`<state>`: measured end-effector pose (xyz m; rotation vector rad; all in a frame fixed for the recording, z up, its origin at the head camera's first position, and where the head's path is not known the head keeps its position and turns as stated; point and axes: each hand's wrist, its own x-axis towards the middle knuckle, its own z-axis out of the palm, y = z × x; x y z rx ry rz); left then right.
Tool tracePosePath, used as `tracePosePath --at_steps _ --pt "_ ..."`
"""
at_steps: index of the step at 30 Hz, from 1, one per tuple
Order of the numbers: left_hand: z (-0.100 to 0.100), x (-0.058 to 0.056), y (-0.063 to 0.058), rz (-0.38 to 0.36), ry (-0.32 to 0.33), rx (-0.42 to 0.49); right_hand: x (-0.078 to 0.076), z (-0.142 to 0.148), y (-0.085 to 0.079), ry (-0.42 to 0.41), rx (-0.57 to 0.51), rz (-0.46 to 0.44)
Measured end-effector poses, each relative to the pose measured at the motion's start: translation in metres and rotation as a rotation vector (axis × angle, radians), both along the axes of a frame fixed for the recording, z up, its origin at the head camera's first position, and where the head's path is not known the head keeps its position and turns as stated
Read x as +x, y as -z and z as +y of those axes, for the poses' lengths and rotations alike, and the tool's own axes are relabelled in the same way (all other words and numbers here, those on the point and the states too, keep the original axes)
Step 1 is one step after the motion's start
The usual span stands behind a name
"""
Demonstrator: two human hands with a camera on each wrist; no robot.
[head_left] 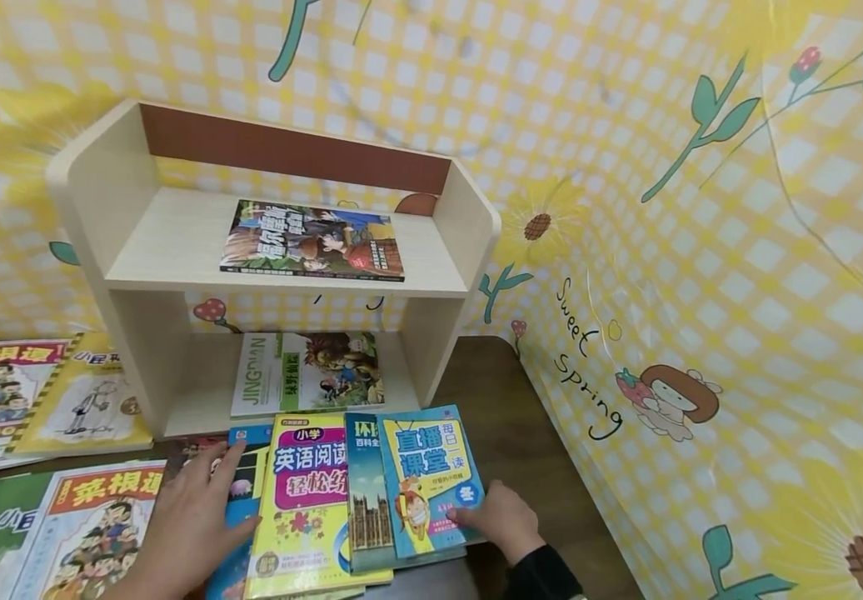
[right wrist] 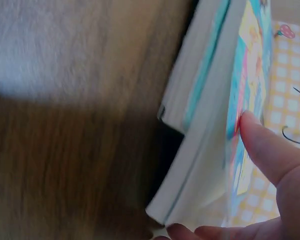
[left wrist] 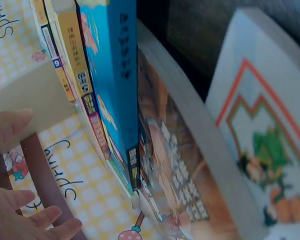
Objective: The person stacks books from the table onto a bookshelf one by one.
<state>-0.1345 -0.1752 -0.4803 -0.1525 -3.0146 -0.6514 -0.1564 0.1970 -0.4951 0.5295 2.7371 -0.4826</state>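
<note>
My right hand (head_left: 505, 518) pinches the right edge of a light-blue workbook (head_left: 435, 458), thumb on its cover. In the right wrist view the fingers curl under the pages while the thumb (right wrist: 270, 150) presses the front. That workbook overlaps a teal encyclopedia book (head_left: 369, 508) with a building photo. Left of it lies a yellow-and-pink English reading book (head_left: 296, 542). My left hand (head_left: 195, 517), fingers spread, is over a blue book (head_left: 244, 487) and beside the yellow one. In the left wrist view its relaxed fingers hold nothing, near the book spines (left wrist: 125, 100).
A two-tier wooden shelf (head_left: 289, 287) stands behind the books. One comic book (head_left: 311, 242) lies on its upper tier, and a green-and-white book (head_left: 307, 375) on the lower. Several comics (head_left: 90, 533) spread at left. Dark wooden table (head_left: 491, 383) shows at right, beside the patterned wall.
</note>
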Motion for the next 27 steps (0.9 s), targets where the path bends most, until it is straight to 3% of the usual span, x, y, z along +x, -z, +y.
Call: tracePosePath --at_steps 5,10,19,23,27 --pt "0.004 0.0 -0.001 -0.024 0.025 0.0 -0.004 -0.01 0.0 -0.01 0.022 -0.011" --pt "0.007 0.002 0.0 -0.009 0.048 0.01 -0.011 -0.004 0.001 -0.028 -0.025 -0.023" --pt "0.015 0.008 0.004 -0.021 0.067 0.038 -0.008 0.004 0.016 0.058 -0.23 -0.035" --pt "0.013 0.011 0.005 -0.026 0.059 0.041 -0.003 0.001 0.018 0.065 -0.33 -0.004" --pt "0.013 0.012 0.004 -0.066 0.057 0.056 0.002 0.002 0.02 0.083 -0.497 0.049"
